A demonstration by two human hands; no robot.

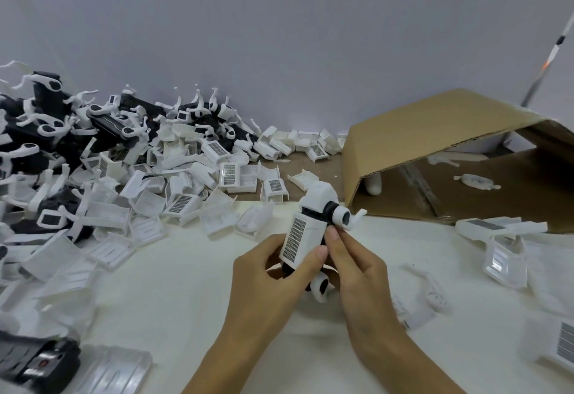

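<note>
White plastic round a black core makes up the unit, which is held above the tabletop between both hands. It is gripped at its lower end by the left hand, with the thumb pressed against the lower corner of the grilled face; the fingers behind it are hidden. The right hand is closed in a narrow pinch, its fingers set on the unit's right edge, just below the black barrel that juts out sideways. The unit's long axis is tilted up and away from the fingers, leaning slightly right, so the barrel and the thin white clip at its tip lie just beyond the right fingertips. The right hand is judged the nearer for any work there. Beyond and left of the fingers, a pile of loose white and black parts is heaped on the tabletop against a pale wall. Beyond and right, an open cardboard box is laid on its side, with a few parts inside.
</note>
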